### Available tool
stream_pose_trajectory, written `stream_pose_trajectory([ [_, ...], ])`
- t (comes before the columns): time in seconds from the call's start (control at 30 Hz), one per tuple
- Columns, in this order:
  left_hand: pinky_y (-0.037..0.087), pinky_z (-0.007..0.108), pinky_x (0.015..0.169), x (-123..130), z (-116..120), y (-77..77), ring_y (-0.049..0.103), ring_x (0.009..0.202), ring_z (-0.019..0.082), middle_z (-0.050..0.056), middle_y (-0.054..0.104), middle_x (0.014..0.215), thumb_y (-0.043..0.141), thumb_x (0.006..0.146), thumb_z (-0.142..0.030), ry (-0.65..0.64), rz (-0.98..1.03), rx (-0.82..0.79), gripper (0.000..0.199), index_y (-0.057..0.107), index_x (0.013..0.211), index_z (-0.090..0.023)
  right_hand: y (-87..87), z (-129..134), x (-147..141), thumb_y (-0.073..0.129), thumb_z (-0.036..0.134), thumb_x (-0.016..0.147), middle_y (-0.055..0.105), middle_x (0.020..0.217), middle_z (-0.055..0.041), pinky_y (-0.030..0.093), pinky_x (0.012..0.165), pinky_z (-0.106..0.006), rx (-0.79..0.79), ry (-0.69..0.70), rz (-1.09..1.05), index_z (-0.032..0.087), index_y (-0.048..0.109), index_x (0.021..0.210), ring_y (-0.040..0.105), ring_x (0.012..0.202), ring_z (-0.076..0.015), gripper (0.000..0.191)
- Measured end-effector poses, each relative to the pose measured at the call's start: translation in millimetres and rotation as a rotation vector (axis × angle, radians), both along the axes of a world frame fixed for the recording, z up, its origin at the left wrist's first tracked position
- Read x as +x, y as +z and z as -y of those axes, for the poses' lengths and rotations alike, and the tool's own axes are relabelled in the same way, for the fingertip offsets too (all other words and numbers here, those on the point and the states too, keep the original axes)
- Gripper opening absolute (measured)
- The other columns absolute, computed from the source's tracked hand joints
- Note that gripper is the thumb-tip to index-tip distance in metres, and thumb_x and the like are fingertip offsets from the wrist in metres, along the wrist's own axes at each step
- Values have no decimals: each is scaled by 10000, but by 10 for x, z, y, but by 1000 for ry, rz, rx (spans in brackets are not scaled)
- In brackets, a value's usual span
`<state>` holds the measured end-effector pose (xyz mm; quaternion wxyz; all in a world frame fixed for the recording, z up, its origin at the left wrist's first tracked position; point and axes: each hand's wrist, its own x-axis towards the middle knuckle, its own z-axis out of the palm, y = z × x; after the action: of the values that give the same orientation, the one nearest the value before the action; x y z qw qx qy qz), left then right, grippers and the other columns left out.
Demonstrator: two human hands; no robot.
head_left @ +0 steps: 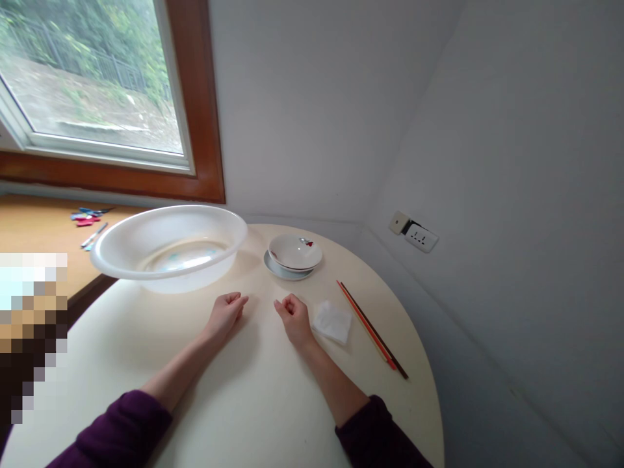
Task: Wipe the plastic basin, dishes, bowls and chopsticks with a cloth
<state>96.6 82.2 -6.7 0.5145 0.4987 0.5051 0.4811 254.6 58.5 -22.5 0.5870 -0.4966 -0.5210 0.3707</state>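
My left hand rests on the table in a loose fist, thumb towards the right, with nothing visible in it. In front of it stands a wide translucent plastic basin. My right hand is also curled closed, a short gap away from the left, and nothing shows in it. Just right of that hand lies a folded white cloth or tissue. Beyond both hands, a white dish with a red pattern sits on top of another pale dish. Several chopsticks, red, dark brown and pale, lie farther right.
The round cream table has its curved edge close to the wall on the right. Scissors and a pen lie on a wooden desk at the left. A wall socket and a window are behind.
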Motion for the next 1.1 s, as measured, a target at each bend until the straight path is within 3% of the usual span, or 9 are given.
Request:
stream_pose_trajectory([
  [0.47,140,196,392,-1,14,16,213,367,52,-94,273,383,569,633,-377,-3,-11,5,378,271,465,-217,13,19,-18,754,439,533,302,450,107,223,443,-213,-29,-13,-39,210,324,498,244,449,-53,488],
  [1.1,142,200,394,2,22,24,212,369,54,-94,267,384,559,635,-367,-2,-24,9,366,268,470,-219,-14,34,-6,722,494,590,286,461,95,209,451,-225,0,12,-2,213,296,485,232,457,-59,521],
])
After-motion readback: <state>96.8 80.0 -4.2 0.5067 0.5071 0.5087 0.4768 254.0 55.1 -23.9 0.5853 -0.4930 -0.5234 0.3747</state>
